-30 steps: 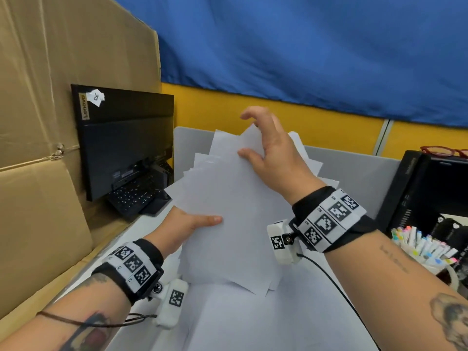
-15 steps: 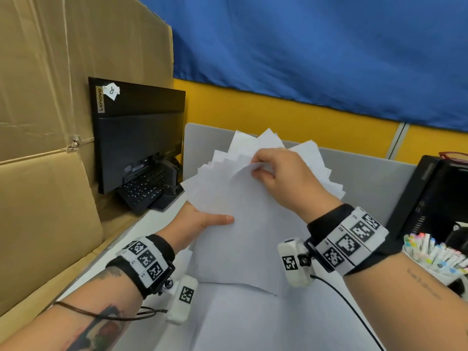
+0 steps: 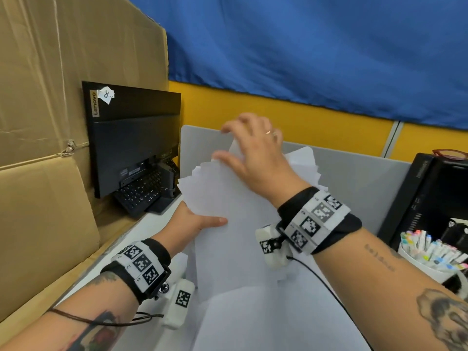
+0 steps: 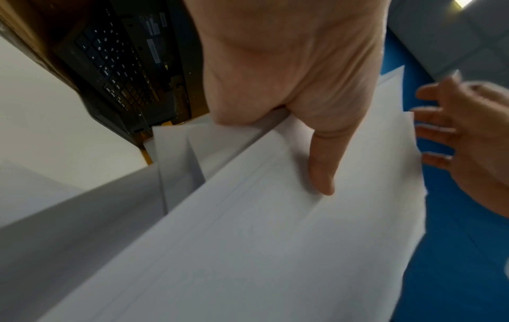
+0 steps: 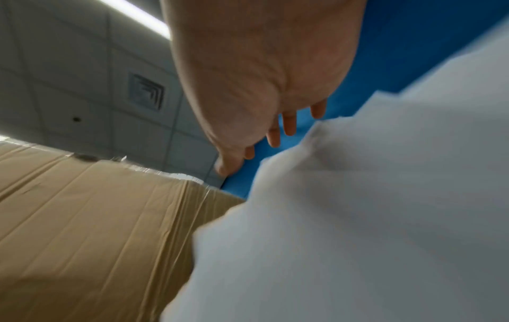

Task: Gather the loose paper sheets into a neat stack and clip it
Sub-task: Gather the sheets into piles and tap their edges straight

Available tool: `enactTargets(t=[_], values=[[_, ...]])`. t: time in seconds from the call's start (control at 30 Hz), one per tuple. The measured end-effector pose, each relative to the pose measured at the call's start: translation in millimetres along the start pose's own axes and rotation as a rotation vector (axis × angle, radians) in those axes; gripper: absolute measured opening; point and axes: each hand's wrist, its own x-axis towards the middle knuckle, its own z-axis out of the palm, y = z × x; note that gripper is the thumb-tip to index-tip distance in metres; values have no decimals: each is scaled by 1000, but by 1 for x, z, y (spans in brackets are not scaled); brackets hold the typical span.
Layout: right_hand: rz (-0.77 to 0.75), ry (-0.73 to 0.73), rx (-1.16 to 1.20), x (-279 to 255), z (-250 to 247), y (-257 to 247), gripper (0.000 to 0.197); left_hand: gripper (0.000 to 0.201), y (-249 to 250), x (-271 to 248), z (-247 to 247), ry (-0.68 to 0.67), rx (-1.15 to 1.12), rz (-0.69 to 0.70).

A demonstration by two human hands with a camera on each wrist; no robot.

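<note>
White paper sheets (image 3: 228,224) stand fanned and uneven above a pale surface (image 3: 266,325), their top corners splayed at different heights and their lower edges resting on or just over more paper lying flat there. A person's left hand (image 3: 187,224) grips the bundle at its left edge, thumb laid across the front sheet and the fingers hidden behind; the left wrist view shows that thumb (image 4: 322,170) pressed flat on the top sheet, with offset edges of other sheets peeking out below the palm. The right hand (image 3: 253,158) hovers at the upper edge of the bundle, fingers spread and loosely bent, holding nothing; its thumb tip sits at the top of the front sheets, and whether the fingertips touch the paper cannot be told. From the right wrist camera the fingers (image 5: 289,124) show apart from one another above the blurred sheets. Both forearms wear black bands carrying black-and-white marker tags, and a cable runs from the right band down across the surface. Left of the paper, a black monitor (image 3: 134,138) stands turned on its side with a keyboard (image 3: 141,193) leaning against its foot, beside a wall of brown cardboard (image 3: 50,122). A grey partition (image 3: 354,178) rises behind the sheets, backed by a yellow wall and blue cloth (image 3: 304,46). At right, a white cup of coloured markers (image 3: 430,252) sits in front of a black box (image 3: 425,198).
</note>
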Motion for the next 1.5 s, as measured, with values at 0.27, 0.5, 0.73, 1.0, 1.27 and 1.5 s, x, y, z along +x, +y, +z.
enactTargets(t=[0.27, 0.5, 0.73, 1.0, 1.27, 1.5], values=[[191, -299, 312, 26, -40, 48, 13, 49, 1, 3, -2, -10, 27, -3], [442, 288, 692, 13, -37, 86, 16, 54, -6, 6, -3, 8, -29, -37], [264, 263, 500, 4, -56, 106, 14, 50, -9, 7, -4, -4, -72, -39], [174, -288, 111, 28, -72, 71, 44, 45, -8, 6, -4, -17, -102, -30], [220, -370, -332, 31, -112, 79, 14, 48, -9, 6, -6, -37, -96, -14], [-103, -549, -472, 35, -87, 11, 19, 53, -11, 7, -5, -55, -118, -10]])
